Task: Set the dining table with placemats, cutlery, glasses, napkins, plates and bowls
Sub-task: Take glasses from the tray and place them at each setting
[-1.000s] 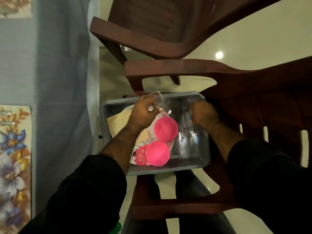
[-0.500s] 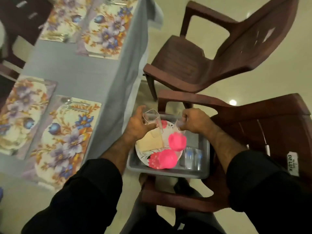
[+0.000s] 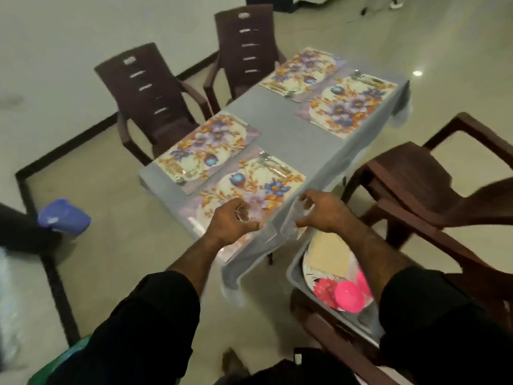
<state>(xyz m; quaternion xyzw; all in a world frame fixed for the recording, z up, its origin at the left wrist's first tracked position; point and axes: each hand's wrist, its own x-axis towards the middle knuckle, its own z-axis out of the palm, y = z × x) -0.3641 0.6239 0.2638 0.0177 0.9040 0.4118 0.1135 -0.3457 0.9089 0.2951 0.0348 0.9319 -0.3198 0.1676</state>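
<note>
My left hand (image 3: 231, 222) grips a clear glass (image 3: 245, 218) over the near corner of the grey-clothed table (image 3: 280, 126). A second clear glass (image 3: 295, 220) is held in my right hand (image 3: 323, 213), just off the table's near edge. Several floral placemats lie on the table, the nearest one (image 3: 249, 187) under my left hand, each with cutlery (image 3: 273, 162) at its side. A grey tub (image 3: 333, 315) on a brown chair at lower right holds a flowered plate (image 3: 322, 284), a cream napkin (image 3: 330, 254) and pink bowls (image 3: 348, 297).
Two brown plastic chairs (image 3: 150, 95) stand at the table's far side and another (image 3: 410, 176) at its right. A blue container (image 3: 63, 219) sits on the floor at left. Something green (image 3: 66, 357) shows at the bottom left.
Both hands lifted a glass each out of the tub and carried them left to the table's near corner. The view swung up from the tub to the whole table.
</note>
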